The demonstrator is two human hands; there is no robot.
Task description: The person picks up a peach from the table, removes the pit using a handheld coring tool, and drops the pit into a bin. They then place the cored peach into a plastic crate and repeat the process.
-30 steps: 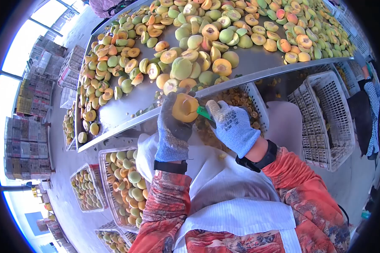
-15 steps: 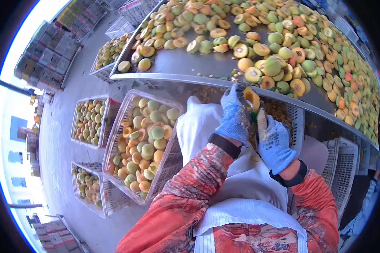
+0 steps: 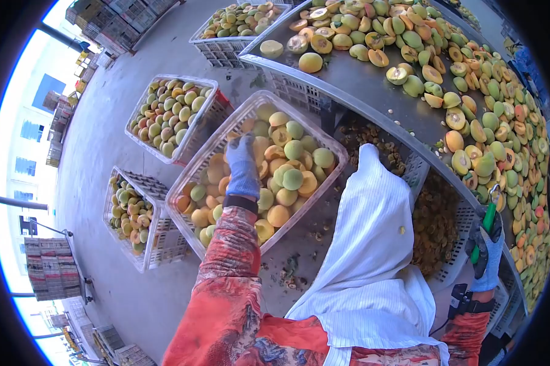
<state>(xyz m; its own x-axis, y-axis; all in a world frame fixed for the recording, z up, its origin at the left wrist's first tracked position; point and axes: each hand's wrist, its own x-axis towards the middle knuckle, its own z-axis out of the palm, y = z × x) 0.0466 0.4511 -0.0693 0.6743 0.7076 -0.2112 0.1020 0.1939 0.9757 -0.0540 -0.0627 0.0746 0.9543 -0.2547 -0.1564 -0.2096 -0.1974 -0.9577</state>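
My left hand (image 3: 242,166), in a blue and grey glove, reaches down into a pale plastic crate (image 3: 337,146) of apricots (image 3: 292,179), some whole and some cut. Its fingertips are among the fruit, and whether they hold a piece cannot be made out. Over on the right, by the metal table edge, my gloved right hand (image 3: 488,259) is closed around a green-handled tool (image 3: 489,218). The tool points up, and its rounded metal head is near the cut fruit on the table.
Halved apricots (image 3: 500,131) cover much of the metal table (image 3: 372,76). Under its edge stand crates of brown scraps (image 3: 433,222). More filled crates stand on the floor at left (image 3: 171,119), lower left (image 3: 128,213) and behind (image 3: 241,21). Dark scraps lie on the floor (image 3: 290,274).
My left hand has moved from in front of me, where it held a cut apricot, left into the crate. My right hand has moved right with the green-handled tool. The view has turned left.
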